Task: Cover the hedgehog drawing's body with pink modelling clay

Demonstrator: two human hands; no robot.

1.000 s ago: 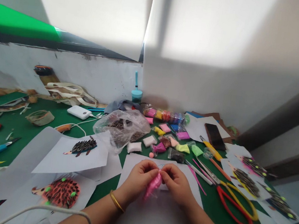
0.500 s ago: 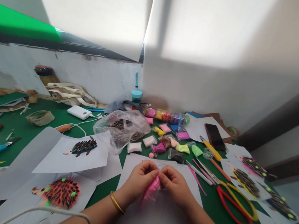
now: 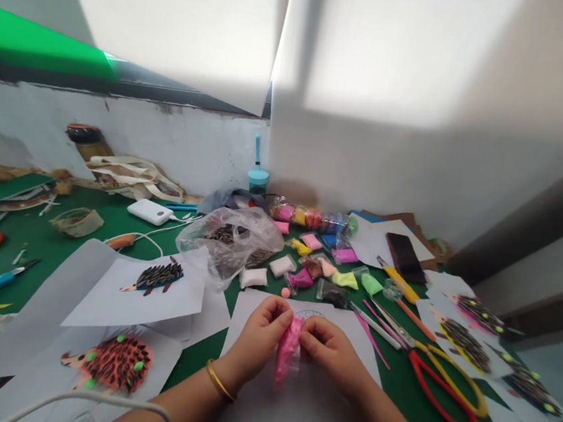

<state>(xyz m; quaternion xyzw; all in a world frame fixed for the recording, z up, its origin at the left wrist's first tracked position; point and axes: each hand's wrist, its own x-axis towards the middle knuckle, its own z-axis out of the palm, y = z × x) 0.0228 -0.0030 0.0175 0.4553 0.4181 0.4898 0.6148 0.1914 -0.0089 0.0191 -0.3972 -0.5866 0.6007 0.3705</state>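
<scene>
My left hand (image 3: 264,333) and my right hand (image 3: 328,345) meet over a white sheet of paper (image 3: 270,411), pinching a pink clay packet (image 3: 288,354) in clear wrap between them. The packet hangs down from my fingertips, tilted slightly. Part of a blue-line drawing on the sheet shows behind my fingers. Just beyond the hands lie a small pink ball (image 3: 285,293), a magenta clay packet (image 3: 300,279) and a black clay packet (image 3: 332,293). A gold bangle (image 3: 220,380) circles my left wrist.
Red-and-yellow scissors (image 3: 444,382), a white pen (image 3: 374,328) and a yellow cutter (image 3: 399,282) lie to the right. A plastic bag of seeds (image 3: 230,242) sits behind. Seed-covered hedgehog pictures (image 3: 117,363) flank both sides. A white cable (image 3: 91,396) crosses the front left.
My hands have drawn slightly apart at the fingertips, and more of the pink packet shows between them. The things on the table have stayed in place.
</scene>
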